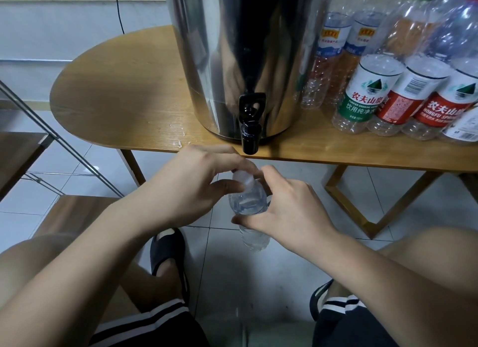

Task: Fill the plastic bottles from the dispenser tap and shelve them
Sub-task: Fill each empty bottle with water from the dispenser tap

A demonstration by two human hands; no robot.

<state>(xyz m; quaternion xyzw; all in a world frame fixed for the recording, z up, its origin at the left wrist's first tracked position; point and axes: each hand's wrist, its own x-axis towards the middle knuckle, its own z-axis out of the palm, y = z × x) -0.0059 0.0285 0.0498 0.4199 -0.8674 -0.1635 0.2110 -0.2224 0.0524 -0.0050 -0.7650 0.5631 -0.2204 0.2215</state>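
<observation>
Held just below the black tap (250, 129) of the steel dispenser (232, 49), a clear plastic bottle (249, 202) is gripped by the right hand (289, 212) while the left hand (196, 183) pinches its white cap (243, 178); many labelled bottles (362, 95) on the wooden table (116, 93) seemingly await filling.

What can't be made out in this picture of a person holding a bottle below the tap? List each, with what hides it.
- Head view: neck of the bottle, hidden by the left hand pinching the cap.
- Head view: middle of the bottle, covered by the right hand.
- Head view: top of the dispenser, cut off by the upper edge.
- Head view: tops of the spare bottles, mostly cut off by the upper edge.
</observation>
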